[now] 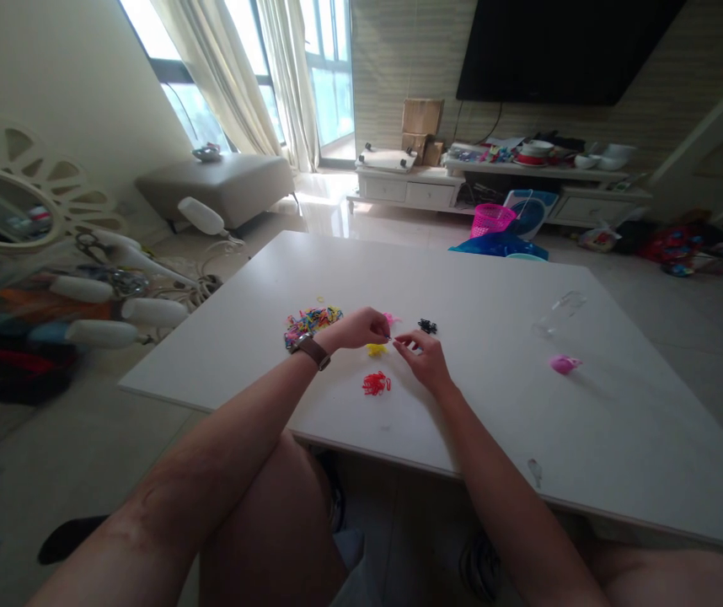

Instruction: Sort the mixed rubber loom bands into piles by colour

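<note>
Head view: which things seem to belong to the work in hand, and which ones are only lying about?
Seem in use, near the hands:
- mixed pile
- red pile
- yellow pile
- black pile

Probably just lying about:
- pink basket
- cartons
- white bowls

Ahead of you, a TV (564, 51) hangs on the wall (393, 63) above a white cabinet (387, 187) bearing stacked boxes (423, 118). A pink basket (488, 220) stands before it (the blue thing (501, 241) beside that is too blurred to name). To your left are curtains (226, 80), a bench (235, 181) with a bowl (207, 153) on it, lamps (156, 313) and a mirror (1, 206).
</note>
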Demonstrator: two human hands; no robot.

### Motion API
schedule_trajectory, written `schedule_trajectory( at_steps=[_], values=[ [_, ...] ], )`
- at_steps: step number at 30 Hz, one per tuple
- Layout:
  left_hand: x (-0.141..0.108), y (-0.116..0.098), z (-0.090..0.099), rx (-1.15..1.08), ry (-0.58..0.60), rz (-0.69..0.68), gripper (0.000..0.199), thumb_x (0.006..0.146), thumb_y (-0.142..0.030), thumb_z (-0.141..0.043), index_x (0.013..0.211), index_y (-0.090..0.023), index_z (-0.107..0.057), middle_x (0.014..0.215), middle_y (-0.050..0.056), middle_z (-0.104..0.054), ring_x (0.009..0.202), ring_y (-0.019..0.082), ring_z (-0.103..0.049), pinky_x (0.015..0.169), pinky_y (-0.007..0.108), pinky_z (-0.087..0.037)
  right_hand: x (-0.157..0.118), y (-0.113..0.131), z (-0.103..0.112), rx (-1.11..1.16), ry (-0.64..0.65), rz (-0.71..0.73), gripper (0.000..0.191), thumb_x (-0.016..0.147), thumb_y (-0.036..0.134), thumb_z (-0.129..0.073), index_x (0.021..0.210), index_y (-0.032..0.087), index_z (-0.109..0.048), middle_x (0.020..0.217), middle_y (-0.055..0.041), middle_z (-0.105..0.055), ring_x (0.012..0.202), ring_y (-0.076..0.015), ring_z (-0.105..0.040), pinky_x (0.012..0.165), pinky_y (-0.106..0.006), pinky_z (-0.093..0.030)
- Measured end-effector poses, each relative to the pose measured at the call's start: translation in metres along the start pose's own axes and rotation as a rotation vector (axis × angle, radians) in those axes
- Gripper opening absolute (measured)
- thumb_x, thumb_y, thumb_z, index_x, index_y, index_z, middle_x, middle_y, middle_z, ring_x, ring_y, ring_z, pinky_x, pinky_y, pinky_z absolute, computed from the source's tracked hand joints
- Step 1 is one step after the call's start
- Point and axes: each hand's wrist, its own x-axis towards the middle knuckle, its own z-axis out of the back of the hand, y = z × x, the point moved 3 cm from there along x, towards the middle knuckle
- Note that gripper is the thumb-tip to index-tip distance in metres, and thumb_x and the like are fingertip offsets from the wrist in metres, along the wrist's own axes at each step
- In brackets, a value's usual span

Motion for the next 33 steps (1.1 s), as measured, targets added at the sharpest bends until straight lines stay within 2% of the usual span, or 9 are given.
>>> schedule_trajectory(
  at_steps=[5,17,25,33],
  values=[
    [0.004,-0.002,-0.004,0.049,0.010,-0.043,0.013,0.076,-0.023,-0.072,0.079,-0.011,-0.074,0.072,0.006,-0.071,0.066,0.015,-0.060,0.062,0.025,-0.044,-0.001,0.000,-0.002,0.030,0.004,0.019,0.023,0.092,0.045,-0.067,0.090,0.023,-0.076,0.086,-0.0051,-0.074,0.076,-0.0190,-0.066,0.066,-0.031,-0.050],
    [0.006,0.001,-0.006,0.020,0.008,-0.033,0.018,0.074,-0.027,-0.076,0.081,-0.011,-0.074,0.070,0.005,-0.071,0.064,0.014,-0.060,0.060,0.025,-0.043,-0.002,0.006,-0.004,0.116,0.011,-0.026,0.019,0.089,0.039,-0.068,0.098,0.024,-0.075,0.092,-0.0038,-0.078,0.077,-0.0181,-0.069,0.066,-0.030,-0.052],
    [0.007,0.007,-0.011,-0.061,0.037,-0.017,0.025,0.076,-0.030,-0.078,0.091,-0.012,-0.070,0.072,0.006,-0.073,0.062,0.014,-0.063,0.057,0.022,-0.043,-0.002,0.006,-0.006,0.113,-0.001,-0.005,0.018,0.088,0.035,-0.065,0.092,0.024,-0.077,0.088,-0.0045,-0.076,0.075,-0.0181,-0.069,0.066,-0.032,-0.056],
    [0.008,0.008,-0.014,-0.092,0.053,-0.018,0.023,0.074,-0.027,-0.080,0.090,-0.013,-0.070,0.072,0.007,-0.073,0.063,0.016,-0.066,0.058,0.024,-0.047,-0.001,0.007,-0.004,0.158,-0.065,-0.046,0.015,0.082,0.035,-0.070,0.075,0.022,-0.071,0.079,-0.0028,-0.073,0.070,-0.0169,-0.065,0.065,-0.031,-0.055]
  ],
)
